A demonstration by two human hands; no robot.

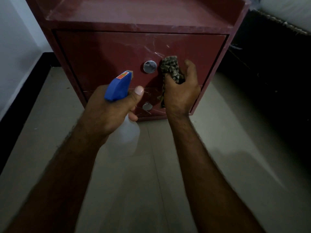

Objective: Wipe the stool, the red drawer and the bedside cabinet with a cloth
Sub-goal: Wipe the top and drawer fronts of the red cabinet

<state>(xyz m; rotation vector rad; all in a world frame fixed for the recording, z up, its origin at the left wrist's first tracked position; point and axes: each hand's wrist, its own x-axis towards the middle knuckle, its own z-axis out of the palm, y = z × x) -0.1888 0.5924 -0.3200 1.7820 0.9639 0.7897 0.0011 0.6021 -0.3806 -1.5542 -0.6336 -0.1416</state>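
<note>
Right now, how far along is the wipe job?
Done: nothing clearly; whitish streaks mark the upper drawer and the cabinet top. In hand: the left hand grips a spray bottle aimed at that drawer; the right hand grips the cloth beside its knob. Left: this drawer, the lower drawer, the top. The stool is not in view.

Dark red bedside cabinet (104,52); blue spray bottle head (117,88); brown-and-cream patterned cloth (170,68); silver knobs (150,66); beige floor (151,165).
</note>
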